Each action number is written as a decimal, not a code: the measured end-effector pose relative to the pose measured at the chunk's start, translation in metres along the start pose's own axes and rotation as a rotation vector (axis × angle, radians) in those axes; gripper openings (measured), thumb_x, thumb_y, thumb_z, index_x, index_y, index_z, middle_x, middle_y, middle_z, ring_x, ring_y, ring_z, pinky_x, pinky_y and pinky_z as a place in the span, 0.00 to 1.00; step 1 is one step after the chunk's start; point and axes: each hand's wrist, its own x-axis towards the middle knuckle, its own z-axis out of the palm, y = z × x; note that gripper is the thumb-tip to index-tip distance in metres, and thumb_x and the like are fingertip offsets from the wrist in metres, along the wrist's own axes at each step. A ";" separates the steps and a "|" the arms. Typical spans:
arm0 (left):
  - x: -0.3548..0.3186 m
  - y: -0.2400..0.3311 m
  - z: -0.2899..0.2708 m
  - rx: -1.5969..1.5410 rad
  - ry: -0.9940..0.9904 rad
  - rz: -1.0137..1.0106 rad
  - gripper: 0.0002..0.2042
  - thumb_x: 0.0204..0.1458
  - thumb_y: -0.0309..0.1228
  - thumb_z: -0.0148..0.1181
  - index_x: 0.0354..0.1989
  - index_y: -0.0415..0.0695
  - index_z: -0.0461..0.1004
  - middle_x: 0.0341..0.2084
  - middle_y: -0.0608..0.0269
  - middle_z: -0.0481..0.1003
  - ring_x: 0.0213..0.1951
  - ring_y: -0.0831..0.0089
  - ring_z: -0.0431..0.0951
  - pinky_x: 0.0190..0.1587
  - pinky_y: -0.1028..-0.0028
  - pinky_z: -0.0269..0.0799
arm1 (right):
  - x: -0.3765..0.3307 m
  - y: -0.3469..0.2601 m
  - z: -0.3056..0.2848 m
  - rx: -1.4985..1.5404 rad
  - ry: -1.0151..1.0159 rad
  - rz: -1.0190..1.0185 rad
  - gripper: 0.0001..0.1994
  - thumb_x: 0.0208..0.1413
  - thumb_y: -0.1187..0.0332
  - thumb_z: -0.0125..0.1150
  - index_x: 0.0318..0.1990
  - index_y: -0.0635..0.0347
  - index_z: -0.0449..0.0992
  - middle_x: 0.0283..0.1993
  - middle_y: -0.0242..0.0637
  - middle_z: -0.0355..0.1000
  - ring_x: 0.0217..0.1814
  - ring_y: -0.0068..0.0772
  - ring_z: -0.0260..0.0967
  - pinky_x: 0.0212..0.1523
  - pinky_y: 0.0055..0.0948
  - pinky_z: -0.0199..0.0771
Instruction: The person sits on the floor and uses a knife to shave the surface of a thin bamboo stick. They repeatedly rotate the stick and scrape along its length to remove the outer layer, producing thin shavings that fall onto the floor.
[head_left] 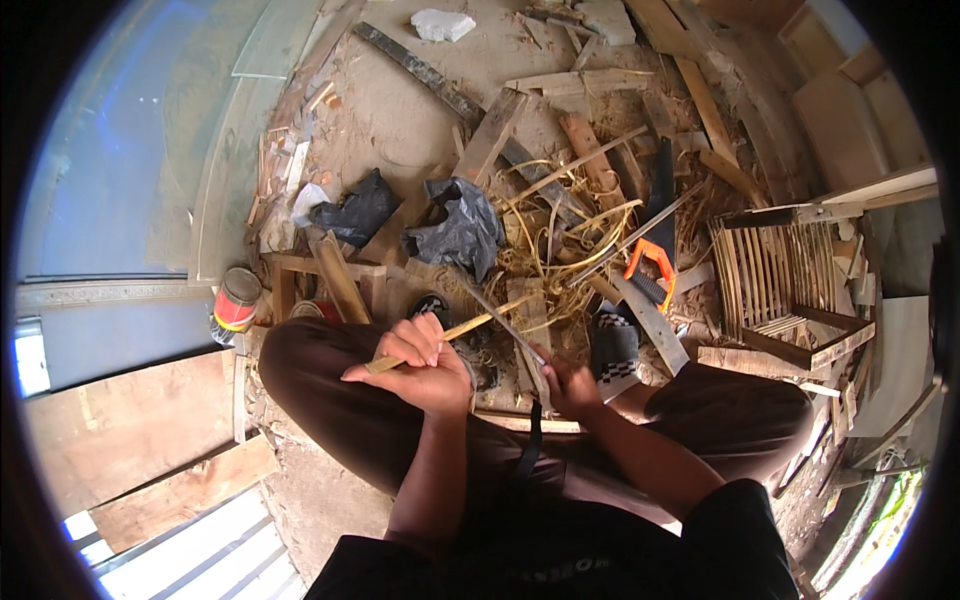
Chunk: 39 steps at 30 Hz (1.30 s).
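My left hand (425, 368) is closed around a slim, light wooden strip (482, 319), which slants up and to the right from my palm. In my right hand (572, 388) is a knife with a long, narrow blade (524, 341). The blade points up and to the left and crosses the strip a little beyond my left fingers; whether it touches the wood I cannot tell. My fist mostly covers the knife's handle. Curly pale wood shavings (545, 250) lie in a heap just past both hands, between my bent legs.
Beyond the shavings lies a saw with an orange handle (655, 255). Crumpled black plastic (458, 228) and scrap boards (492, 135) litter the floor. A red and yellow can (238, 300) stands at left, a slatted wooden frame (775, 265) at right. A white chunk (442, 25) lies far off.
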 end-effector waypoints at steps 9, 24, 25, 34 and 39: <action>0.003 -0.001 -0.006 0.018 0.014 0.021 0.35 0.64 0.66 0.27 0.14 0.50 0.53 0.09 0.70 0.53 0.14 0.79 0.51 0.22 0.78 0.47 | 0.003 0.015 -0.007 -0.053 -0.039 0.061 0.19 0.68 0.57 0.47 0.59 0.55 0.73 0.33 0.55 0.77 0.35 0.62 0.76 0.38 0.54 0.76; 0.004 -0.001 -0.007 -0.010 0.048 -0.006 0.35 0.64 0.66 0.26 0.14 0.50 0.52 0.09 0.69 0.53 0.15 0.79 0.51 0.22 0.78 0.47 | 0.007 0.055 -0.028 -0.200 -0.069 0.303 0.14 0.67 0.63 0.51 0.45 0.65 0.78 0.32 0.61 0.75 0.38 0.67 0.74 0.37 0.55 0.72; 0.006 0.000 -0.009 -0.006 0.045 -0.003 0.35 0.64 0.66 0.27 0.14 0.50 0.52 0.09 0.69 0.53 0.15 0.78 0.51 0.22 0.78 0.48 | 0.007 0.050 -0.026 -0.132 -0.039 0.236 0.15 0.67 0.62 0.50 0.44 0.65 0.78 0.32 0.61 0.75 0.38 0.67 0.74 0.37 0.56 0.71; 0.010 0.008 -0.010 0.119 0.021 0.047 0.35 0.65 0.64 0.27 0.16 0.48 0.59 0.10 0.67 0.58 0.15 0.76 0.57 0.23 0.78 0.55 | 0.009 0.058 -0.021 -0.237 -0.049 0.378 0.17 0.67 0.57 0.51 0.48 0.58 0.80 0.36 0.59 0.77 0.42 0.65 0.75 0.43 0.55 0.75; 0.020 0.035 -0.009 0.037 -0.070 0.078 0.36 0.67 0.61 0.27 0.18 0.45 0.63 0.12 0.63 0.62 0.17 0.74 0.60 0.23 0.76 0.56 | 0.009 0.079 -0.015 -0.349 -0.225 0.564 0.31 0.67 0.42 0.42 0.48 0.65 0.79 0.41 0.64 0.76 0.50 0.66 0.74 0.54 0.58 0.72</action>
